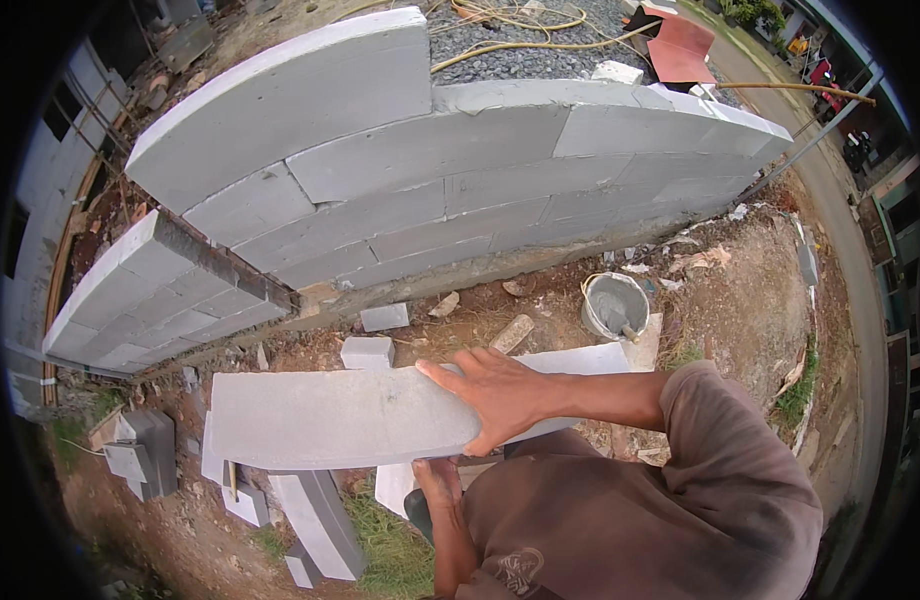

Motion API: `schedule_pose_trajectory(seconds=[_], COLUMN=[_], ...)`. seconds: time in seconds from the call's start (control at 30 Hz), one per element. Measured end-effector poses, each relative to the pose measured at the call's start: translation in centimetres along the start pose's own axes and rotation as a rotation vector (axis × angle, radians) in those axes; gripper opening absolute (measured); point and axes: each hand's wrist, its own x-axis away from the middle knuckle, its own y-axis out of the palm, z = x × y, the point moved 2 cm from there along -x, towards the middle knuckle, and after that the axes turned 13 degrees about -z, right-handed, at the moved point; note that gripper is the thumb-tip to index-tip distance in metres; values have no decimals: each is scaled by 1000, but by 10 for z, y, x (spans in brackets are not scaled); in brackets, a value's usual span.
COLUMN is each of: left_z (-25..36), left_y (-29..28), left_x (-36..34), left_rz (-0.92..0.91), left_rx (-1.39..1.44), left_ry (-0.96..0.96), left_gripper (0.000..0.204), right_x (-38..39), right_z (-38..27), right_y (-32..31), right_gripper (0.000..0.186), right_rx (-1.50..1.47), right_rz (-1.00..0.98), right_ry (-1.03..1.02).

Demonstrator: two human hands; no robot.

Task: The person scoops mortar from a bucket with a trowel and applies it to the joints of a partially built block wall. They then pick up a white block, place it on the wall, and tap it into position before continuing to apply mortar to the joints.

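Grey block wall spans upper half of frame, approx 5 courses, mortar along top at centre-right; second wall section meets it at left. Bucket w/ grey mortar right of centre, on bare dirt just below wall. Small block offcuts + at centre near wall base. Loose blocks lower left, more lying on grass at bottom. Gravel bed w/ yellow hose up top — red sheet upper right.
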Motion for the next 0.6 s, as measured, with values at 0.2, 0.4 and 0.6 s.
schedule_pose_trajectory(seconds=[0.2,0.4,0.6], left_z=[-19,-42,-79], left_y=[49,87,114], left_x=[-58,-133,-180], left_rz=[-78,-352,-737], left_rx=[-147,-235,-472], left_ry=[-292,-547,-774], left_gripper=[89,87,72], right_x=[64,105,161], right_z=[76,116,108], right_y=[-17,-42,-71], right_gripper=[117,120,120], right_rx=[-154,-229,-229], right_rz=[225,282,462], right_ry=[189,471,623])
